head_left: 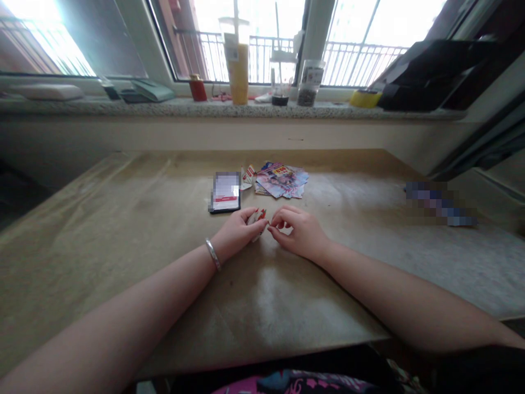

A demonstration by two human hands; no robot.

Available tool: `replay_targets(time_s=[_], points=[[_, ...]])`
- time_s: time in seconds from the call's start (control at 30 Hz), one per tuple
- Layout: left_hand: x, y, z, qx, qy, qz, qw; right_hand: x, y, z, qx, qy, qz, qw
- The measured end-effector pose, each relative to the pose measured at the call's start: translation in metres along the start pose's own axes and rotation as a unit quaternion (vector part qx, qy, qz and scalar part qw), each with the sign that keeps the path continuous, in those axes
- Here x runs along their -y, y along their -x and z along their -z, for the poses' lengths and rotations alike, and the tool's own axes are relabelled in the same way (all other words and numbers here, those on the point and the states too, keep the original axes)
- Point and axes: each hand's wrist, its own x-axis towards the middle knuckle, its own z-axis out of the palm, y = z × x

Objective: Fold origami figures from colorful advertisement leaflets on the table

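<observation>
My left hand (243, 227), with a silver bangle (212, 253) at its wrist, is closed around a small piece of printed paper (256, 234), white with red and orange. Much of the paper is hidden by the fingers. My right hand (296, 227) is beside it with curled fingers, thumb and index tips close together at the paper's right edge. What those tips hold, if anything, is too small to make out. Beyond the hands lies a spread pile of colourful printed sheets (282, 180). Left of that pile are white and red paper scraps (248, 178).
A phone-like device (225, 192) with a lit, blurred screen lies left of the pile. A blurred dark strip (441, 203) is at the table's right side. Along the stone windowsill (164, 109) stand a tall yellow-filled cup (239, 71), a red container (197, 88) and a clear cup (309, 85).
</observation>
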Motion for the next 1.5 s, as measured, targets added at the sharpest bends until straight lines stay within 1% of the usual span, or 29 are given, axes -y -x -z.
replay_targets(time_s=[0.17,0.33,0.5,0.7,0.8,0.97,1.1,1.23,1.5], points=[[-0.001,0.0,0.0,-0.007,-0.028,-0.026,0.999,0.0,-0.003,-0.001,0.03,-0.067,-0.078,0.994],[-0.002,0.001,-0.002,-0.016,-0.043,-0.032,0.998,-0.001,-0.005,-0.006,0.045,-0.143,-0.133,0.98],[-0.006,0.003,-0.004,-0.018,-0.056,-0.039,0.998,0.0,-0.005,-0.008,0.048,-0.169,-0.16,0.971],[-0.006,0.002,-0.005,-0.01,-0.039,-0.05,0.998,-0.003,-0.006,-0.009,0.045,-0.203,-0.185,0.961],[-0.005,0.0,-0.005,-0.012,-0.042,-0.06,0.997,-0.004,-0.006,-0.01,0.033,-0.2,-0.177,0.963],[-0.005,0.0,-0.004,-0.022,-0.064,-0.066,0.995,-0.003,-0.005,-0.008,0.011,-0.154,-0.146,0.977],[-0.008,0.002,-0.004,-0.033,-0.083,-0.053,0.995,-0.002,-0.004,-0.006,0.017,-0.118,-0.104,0.987],[-0.01,0.003,-0.004,-0.037,-0.085,-0.047,0.995,-0.001,-0.003,-0.005,0.025,-0.112,-0.072,0.991],[-0.008,0.002,-0.005,-0.035,-0.063,-0.055,0.996,0.001,-0.003,-0.003,0.019,-0.081,-0.072,0.994]])
